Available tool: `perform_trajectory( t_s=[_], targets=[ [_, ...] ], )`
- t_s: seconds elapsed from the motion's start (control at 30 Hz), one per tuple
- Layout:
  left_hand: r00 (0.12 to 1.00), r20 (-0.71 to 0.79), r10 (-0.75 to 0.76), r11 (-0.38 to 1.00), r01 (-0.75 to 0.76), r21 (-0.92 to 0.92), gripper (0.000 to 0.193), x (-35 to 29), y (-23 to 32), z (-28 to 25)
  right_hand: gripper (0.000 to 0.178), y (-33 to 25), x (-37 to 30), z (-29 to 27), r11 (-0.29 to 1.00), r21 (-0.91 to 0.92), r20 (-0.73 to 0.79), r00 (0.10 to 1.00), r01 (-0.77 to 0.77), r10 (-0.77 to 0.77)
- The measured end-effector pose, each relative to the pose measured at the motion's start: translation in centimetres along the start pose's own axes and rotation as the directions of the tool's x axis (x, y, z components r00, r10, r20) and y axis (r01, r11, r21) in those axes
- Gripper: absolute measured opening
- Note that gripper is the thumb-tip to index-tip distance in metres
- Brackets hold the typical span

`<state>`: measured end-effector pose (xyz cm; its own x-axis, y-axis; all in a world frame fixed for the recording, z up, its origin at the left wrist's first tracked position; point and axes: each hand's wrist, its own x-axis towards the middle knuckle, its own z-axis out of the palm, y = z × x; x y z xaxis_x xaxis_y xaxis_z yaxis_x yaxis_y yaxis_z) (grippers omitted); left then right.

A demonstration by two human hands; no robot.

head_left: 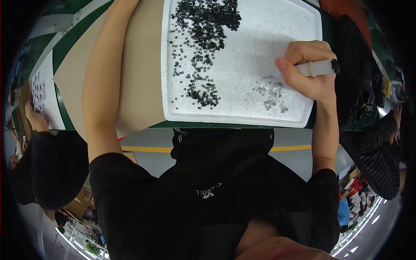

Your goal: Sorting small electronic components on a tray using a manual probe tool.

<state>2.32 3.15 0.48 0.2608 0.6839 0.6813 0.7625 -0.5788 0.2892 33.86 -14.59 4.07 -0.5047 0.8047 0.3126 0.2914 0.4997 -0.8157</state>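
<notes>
In my right hand [310, 65] is a pen-like tool with a whitish, translucent barrel [320, 68], a black end cap and a yellowish band around it. My fingers are closed round it. Its thin metal tip [268, 77] points left, low over the white tray [242, 118]. Just below the tip lies a loose patch of small clear or silvery rings [271, 93]. Many small black rings [208, 21] are spread down the tray's left side, densest at the top. My left forearm [104, 73] reaches up across brown sheet material; its hand is beyond the upper edge.
Brown paper or card [141, 78] lies left of the tray on a green table. Right of the tray sits a dark bag-like heap [351, 73] with cables. Other people work at both sides; one person's hand [37, 117] rests near a white sheet [41, 91] at left.
</notes>
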Motion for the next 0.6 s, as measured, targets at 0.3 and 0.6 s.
perform_trajectory(
  t_s=[0.3,0.6],
  targets=[
    [1.0,0.001,0.03,0.997,-0.03,-0.074,0.028,0.09,0.33,0.12,0.025,-0.18,0.01,0.07,0.999,-0.019,0.074,0.997,0.028,-0.026],
    [1.0,0.015,0.022,0.994,-0.021,-0.105,0.029,-0.13,0.34,0.03,0.021,-0.92,0.33,0.9,0.953,-0.128,0.122,0.958,0.275,-0.26]
  ],
)
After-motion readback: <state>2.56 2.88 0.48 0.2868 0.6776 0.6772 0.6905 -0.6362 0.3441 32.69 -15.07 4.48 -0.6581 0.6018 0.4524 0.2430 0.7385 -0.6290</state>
